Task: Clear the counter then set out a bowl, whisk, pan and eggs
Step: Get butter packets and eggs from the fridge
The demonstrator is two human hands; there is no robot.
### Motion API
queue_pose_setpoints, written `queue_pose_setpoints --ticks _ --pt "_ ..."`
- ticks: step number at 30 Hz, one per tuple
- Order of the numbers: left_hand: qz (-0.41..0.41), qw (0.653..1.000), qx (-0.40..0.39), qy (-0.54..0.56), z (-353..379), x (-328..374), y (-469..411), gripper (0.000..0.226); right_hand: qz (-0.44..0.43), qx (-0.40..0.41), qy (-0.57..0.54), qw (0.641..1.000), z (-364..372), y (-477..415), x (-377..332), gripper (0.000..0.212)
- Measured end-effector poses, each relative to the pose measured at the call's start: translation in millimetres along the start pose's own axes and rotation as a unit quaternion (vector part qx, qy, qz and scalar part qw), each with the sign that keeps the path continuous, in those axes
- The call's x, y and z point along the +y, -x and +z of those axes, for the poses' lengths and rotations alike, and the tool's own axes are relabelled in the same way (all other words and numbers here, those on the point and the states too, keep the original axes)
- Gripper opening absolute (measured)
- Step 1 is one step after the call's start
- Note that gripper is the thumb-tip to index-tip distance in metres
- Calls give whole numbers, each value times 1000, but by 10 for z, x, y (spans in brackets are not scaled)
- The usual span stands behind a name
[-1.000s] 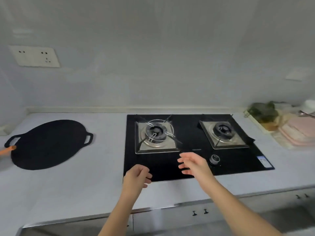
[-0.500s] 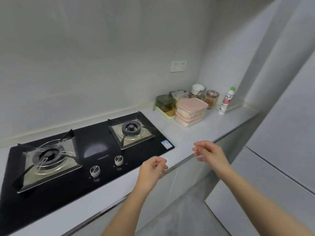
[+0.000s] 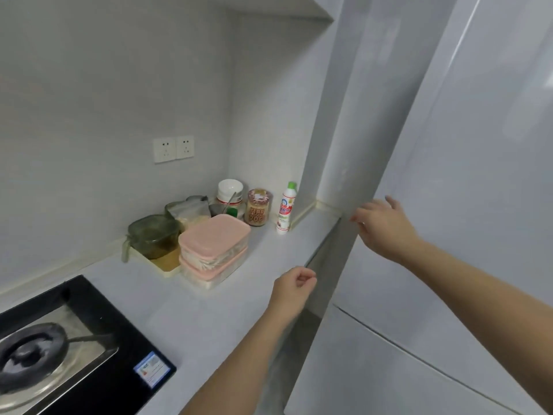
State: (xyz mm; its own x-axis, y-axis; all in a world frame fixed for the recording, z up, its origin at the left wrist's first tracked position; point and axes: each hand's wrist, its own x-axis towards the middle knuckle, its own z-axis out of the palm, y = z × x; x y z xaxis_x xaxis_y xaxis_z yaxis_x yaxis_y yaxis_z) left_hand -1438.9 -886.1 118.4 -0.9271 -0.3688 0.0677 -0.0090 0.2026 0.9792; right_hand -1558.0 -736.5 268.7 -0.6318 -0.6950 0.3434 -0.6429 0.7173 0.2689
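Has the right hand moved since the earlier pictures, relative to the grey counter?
Yes. The right hand moved forward, toward the far end of the pale grey counter, nearer the white green-capped plastic bottle and the tall glossy white door.

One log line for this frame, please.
right hand: open, at edge of tall white door | left hand: loosely curled, empty | counter: pink containers not cleared
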Motion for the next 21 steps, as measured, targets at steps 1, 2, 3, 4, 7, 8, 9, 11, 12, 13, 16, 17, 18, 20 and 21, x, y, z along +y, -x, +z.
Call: queue_pose_setpoints --ticks 1,2,3,4,7,8,9,11,12,13,16,17,18,20,21 --pt "10 1000 -17 -3 116 68 -249 20 -23 0 78 997 -20 -188 147 27" --pt "21 999 -38 -6 235 145 -489 24 -36 -4 148 988 -36 -369 284 27" --pt "33 998 -57 -14 337 223 -706 30 -38 -15 219 975 -81 -524 366 27" --pt "46 996 -75 -26 422 304 -877 37 -34 -31 277 960 -108 -637 442 25" --pt "82 990 -109 -34 717 513 -1355 54 -14 -18 380 925 -167 -950 677 21" --pt "89 989 -115 -34 777 560 -1436 56 -10 -12 397 918 -188 -987 704 21" --pt "96 987 -125 -32 853 614 -1556 56 -5 -24 409 912 -171 -1051 760 22" --pt "99 986 -135 -19 982 686 -1709 46 -15 -28 419 907 -65 -1150 866 18" --pt "92 987 -128 -10 1022 699 -1762 40 -34 -6 406 913 -16 -1184 904 14" --pt "85 990 -114 -2 1036 699 -1807 34 -59 16 386 920 24 -1216 922 17" --pt "75 992 -97 -9 1095 667 -1923 30 -93 30 349 932 126 -1231 1024 24" --pt "74 992 -103 -19 1094 656 -1940 30 -100 31 350 931 123 -1220 1020 25" --pt "74 991 -110 -23 1086 649 -1956 30 -104 31 347 932 116 -1209 1018 25" --pt "79 989 -125 -24 1064 660 -1920 25 -107 29 343 933 94 -1179 1001 26" --pt "84 988 -128 -20 1046 658 -1884 22 -109 34 345 932 70 -1156 972 25"
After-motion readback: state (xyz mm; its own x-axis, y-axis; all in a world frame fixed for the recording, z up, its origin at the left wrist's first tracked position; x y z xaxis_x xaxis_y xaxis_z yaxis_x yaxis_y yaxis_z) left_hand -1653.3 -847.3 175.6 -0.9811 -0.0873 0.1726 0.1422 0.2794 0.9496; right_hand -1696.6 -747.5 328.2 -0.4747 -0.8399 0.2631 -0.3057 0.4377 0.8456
